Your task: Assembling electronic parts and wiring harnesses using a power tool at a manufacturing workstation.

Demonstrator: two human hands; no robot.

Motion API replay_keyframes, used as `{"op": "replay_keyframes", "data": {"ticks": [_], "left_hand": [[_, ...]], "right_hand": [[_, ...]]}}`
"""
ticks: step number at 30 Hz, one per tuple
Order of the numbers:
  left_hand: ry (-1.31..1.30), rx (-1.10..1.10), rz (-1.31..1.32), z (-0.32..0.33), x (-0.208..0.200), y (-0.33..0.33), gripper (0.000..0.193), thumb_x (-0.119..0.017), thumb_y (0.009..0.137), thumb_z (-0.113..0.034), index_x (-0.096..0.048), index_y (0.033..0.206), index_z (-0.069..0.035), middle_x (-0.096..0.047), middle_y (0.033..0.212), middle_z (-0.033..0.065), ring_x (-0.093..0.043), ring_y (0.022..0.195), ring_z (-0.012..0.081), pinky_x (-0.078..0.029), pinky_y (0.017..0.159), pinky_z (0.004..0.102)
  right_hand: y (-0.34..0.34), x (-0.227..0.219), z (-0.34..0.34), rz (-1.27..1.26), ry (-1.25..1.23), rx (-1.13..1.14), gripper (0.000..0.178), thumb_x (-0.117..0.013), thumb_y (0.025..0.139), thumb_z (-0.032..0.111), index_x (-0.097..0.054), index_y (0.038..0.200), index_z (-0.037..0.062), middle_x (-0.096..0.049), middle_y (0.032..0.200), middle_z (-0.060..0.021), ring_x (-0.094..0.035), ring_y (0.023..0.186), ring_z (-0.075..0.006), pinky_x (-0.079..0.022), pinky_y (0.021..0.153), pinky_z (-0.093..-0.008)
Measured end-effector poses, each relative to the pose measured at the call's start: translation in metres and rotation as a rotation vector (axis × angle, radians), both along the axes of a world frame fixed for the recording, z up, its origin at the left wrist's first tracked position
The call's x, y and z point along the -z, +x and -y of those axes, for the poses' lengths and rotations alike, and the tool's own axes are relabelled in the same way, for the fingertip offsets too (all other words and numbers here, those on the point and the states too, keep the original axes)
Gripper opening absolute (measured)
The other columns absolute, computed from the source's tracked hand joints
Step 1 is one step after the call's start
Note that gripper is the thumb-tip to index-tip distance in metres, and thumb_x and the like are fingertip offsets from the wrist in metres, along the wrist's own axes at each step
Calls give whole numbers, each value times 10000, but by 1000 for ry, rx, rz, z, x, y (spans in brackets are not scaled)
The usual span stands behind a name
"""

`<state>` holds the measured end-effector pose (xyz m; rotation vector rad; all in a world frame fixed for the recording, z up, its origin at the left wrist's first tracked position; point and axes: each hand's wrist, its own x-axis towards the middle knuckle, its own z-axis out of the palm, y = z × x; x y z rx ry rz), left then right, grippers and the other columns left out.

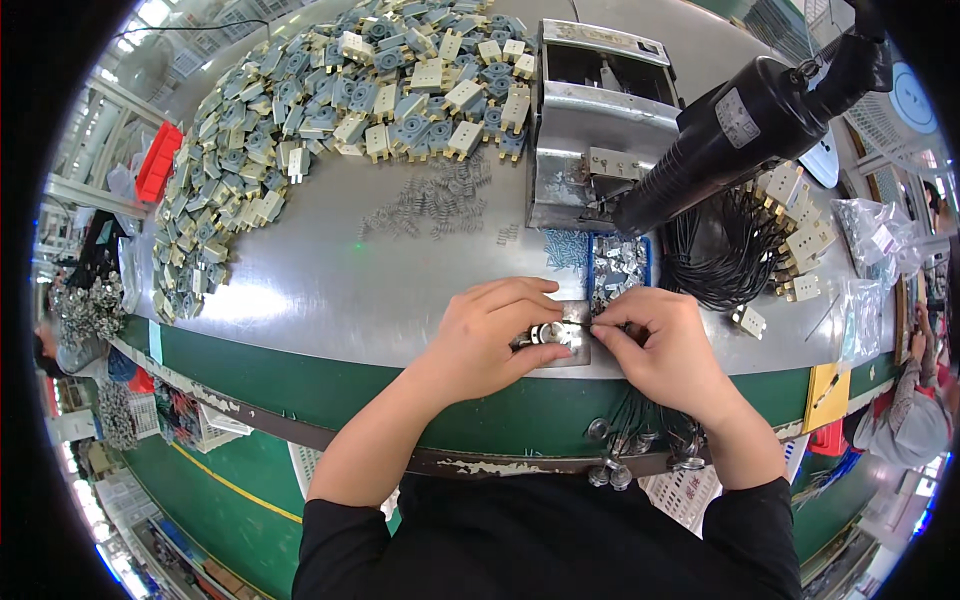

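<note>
My left hand (pixel 490 335) curls around a small round silver metal part (pixel 548 334), with thumb and fingers on either side of it. Beneath the part lies a square metal plate (pixel 572 357) at the table's front. From the right, my right hand (pixel 655 335) is closed in a pinch by the plate's edge; what its fingertips hold is too small to make out. Just beyond my hands, a blue tray (pixel 622 268) holds small metal clips, beside loose bluish screws (pixel 567 249). Below my right hand, dark wires with round metal ends (pixel 620 465) hang over the table edge.
A large pile of grey and cream plastic pieces (pixel 390 95) covers the back left, with loose springs (pixel 435 198) before it. A metal machine (pixel 600 130) and a thick black cylinder (pixel 740 120) stand behind. Black cables with cream sockets (pixel 810 238) lie right; another person (pixel 905 420) sits far right.
</note>
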<state>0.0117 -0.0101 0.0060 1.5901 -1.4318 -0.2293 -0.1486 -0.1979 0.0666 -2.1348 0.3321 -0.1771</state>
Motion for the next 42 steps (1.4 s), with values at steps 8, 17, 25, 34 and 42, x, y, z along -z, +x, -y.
{"op": "replay_keyframes", "data": {"ticks": [8,17,25,34,42], "left_hand": [[121,55,-228,1,0,-1,358,-919,770,-73,-763,1087,-16,-765,1175,128,-738,1179,325,-608,975,422],[123,113,-285,2,3,5,353,-913,772,-47,-768,1093,-16,-763,1179,132,-748,1174,322,-611,992,413],[95,93,-308,2,6,5,373,-924,752,-35,-782,1096,-18,-773,1136,123,-757,1163,311,-618,978,402],[33,86,-320,1,4,7,328,-927,756,-61,-713,1001,-16,-763,1147,133,-765,1087,315,-616,917,401],[47,88,-304,-2,7,5,310,-932,785,-114,-699,971,-25,-755,1124,140,-758,1023,323,-607,860,405]], "right_hand": [[1,6,3,-22,-8,-63,57,-767,883,-20,-770,939,-31,-738,844,-126,-687,682,-204,-526,618,-312],[17,4,13,43,-307,-321,183,-777,816,-33,-751,995,-6,-736,989,-143,-724,829,-358,-608,738,-415],[47,16,48,206,-223,-666,262,-753,712,-54,-744,965,15,-686,972,-101,-651,976,-333,-548,869,-448],[35,5,30,195,-159,-492,236,-732,847,-90,-768,1066,-11,-742,984,-157,-721,883,-335,-585,786,-403],[30,1,14,79,-70,-282,151,-752,894,-39,-751,1040,1,-763,966,-149,-742,873,-332,-598,805,-391]]}}
